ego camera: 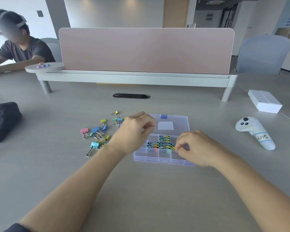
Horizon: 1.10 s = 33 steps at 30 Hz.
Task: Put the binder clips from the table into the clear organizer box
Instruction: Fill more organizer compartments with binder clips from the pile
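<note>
Grey table (57,164) is bearing binder clips (97,133) left of the clear organizer box (164,159). Over it, left hand (136,129) is curling, grip unclear; right hand (194,146) is pinching a binder clip (174,148) inside.

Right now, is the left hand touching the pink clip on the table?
Apart. The head view shows several other clips lying between the left hand and the pink clip.

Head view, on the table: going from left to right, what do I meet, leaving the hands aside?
Black bag → loose binder clips → clear organizer box → white controller. The white box sits farther back, above the controller's span, so it is left out.
</note>
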Each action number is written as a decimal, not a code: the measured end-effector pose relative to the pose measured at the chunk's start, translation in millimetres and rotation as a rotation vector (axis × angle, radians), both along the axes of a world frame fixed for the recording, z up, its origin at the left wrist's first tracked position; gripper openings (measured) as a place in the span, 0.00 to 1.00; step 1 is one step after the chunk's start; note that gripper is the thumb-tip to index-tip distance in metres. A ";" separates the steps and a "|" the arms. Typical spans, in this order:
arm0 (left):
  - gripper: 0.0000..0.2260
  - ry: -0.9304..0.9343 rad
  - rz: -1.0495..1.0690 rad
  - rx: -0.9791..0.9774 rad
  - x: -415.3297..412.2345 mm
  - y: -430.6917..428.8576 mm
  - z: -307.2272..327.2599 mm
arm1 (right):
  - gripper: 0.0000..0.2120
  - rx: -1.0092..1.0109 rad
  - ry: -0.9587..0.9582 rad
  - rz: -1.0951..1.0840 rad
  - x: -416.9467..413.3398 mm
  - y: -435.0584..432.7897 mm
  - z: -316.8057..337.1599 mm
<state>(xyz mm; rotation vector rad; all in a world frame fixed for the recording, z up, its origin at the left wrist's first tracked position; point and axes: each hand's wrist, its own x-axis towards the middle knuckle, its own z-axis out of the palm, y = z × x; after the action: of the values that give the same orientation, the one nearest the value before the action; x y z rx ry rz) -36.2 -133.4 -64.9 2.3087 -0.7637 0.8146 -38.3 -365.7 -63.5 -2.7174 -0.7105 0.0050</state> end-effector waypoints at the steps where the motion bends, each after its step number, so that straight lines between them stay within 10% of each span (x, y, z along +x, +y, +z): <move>1: 0.02 0.034 -0.046 -0.025 -3.2 -11.2 -2.6 | 0.08 0.001 0.001 0.000 0.1 0.1 0.0; 13: 0.05 0.286 -0.186 -0.073 -8.4 -43.3 -24.6 | 0.09 0.014 0.030 -0.023 2.0 -1.3 -1.4; 33: 0.19 0.145 -0.093 0.239 -5.6 -50.0 -23.7 | 0.11 0.226 0.007 -0.039 -7.0 0.5 15.0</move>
<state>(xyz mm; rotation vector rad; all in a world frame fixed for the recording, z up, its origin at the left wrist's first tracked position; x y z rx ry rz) -41.8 -183.5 -88.6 2.4876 -0.9378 0.5318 -45.3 -365.2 -48.6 -2.5135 -0.6157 -0.0700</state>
